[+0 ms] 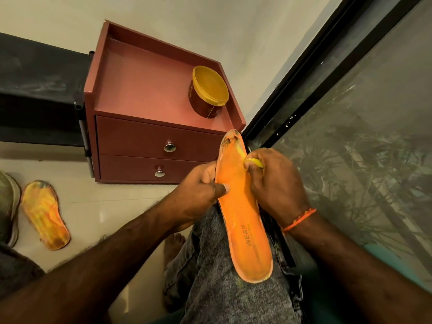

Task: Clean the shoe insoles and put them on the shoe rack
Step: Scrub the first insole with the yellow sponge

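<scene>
Orange shoe insole (243, 220), printed "WEAR" near the heel, laid lengthwise on a knee in grey denim jeans (224, 288), toe end pointing away toward the cabinet; toe end soiled with dark marks and a yellow smear. Left hand (198, 190) closed on the insole's left edge, thumb pressed across the upper face, fingers behind. Right hand (275, 181) closed around a small yellow item (254, 162), cloth or sponge not distinguishable, pressed against the insole's right edge near the toe. Orange thread band (299, 219) around the right wrist. Second insole (44, 213), yellow-orange and blotched, flat on the pale tiled floor (105, 206) at left, well apart from the first, just beside a partly visible shoe (8, 206) at the frame's left edge. Bare foot (173, 246) on the tiles below the left forearm. Maroon two-drawer cabinet (149, 108) with metal knobs against the wall; round tub with yellow lid (208, 92) standing on its recessed top, right rear corner. Dark shelf structure (39, 90) left of the cabinet, touching it. Black-framed glass pane (362, 113) at right, foliage reflected or visible through it
</scene>
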